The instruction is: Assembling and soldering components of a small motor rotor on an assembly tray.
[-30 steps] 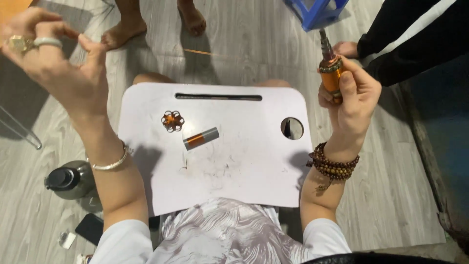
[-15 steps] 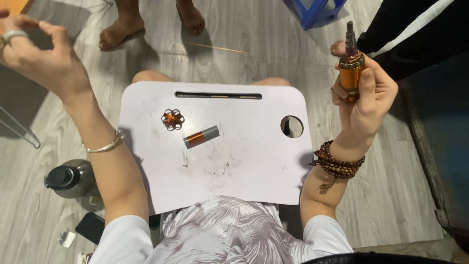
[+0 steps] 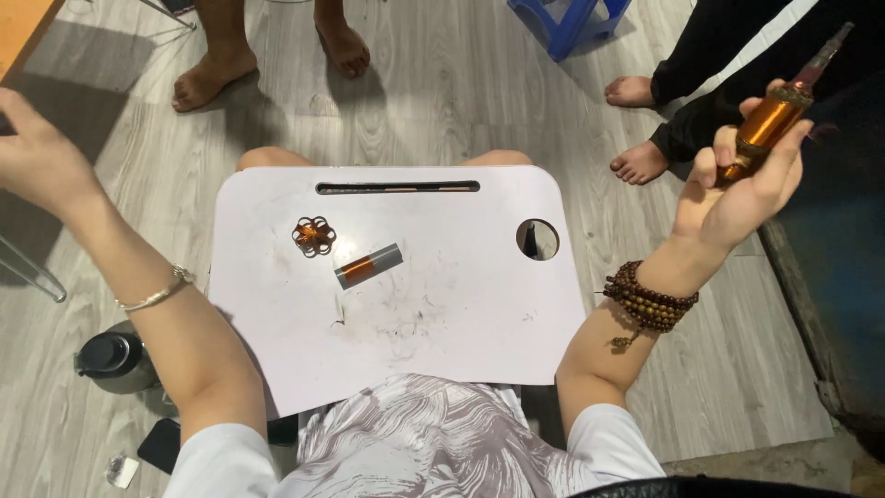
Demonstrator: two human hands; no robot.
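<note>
My right hand [image 3: 737, 189] is raised off the right side of the white lap tray [image 3: 461, 323] and grips a copper-wound motor rotor [image 3: 770, 120] with a metal shaft pointing up and to the right. My left hand [image 3: 37, 161] is stretched far out to the left at the frame edge, fingers apart, holding nothing that I can see. On the tray lie a small copper-wound cylinder [image 3: 367, 266] and a flower-shaped copper coil piece [image 3: 313, 236].
The tray has a long slot [image 3: 396, 187] at its far edge and a round hole [image 3: 537, 239] at right. Other people's bare feet [image 3: 212, 78] [image 3: 636, 161] stand beyond it. A blue stool [image 3: 567, 23] is behind; a dark flask [image 3: 115, 361] and phone [image 3: 161, 444] lie at left.
My right hand has swung outward to the right and tilted the rotor. My left hand has moved further left and lower, partly out of the frame.
</note>
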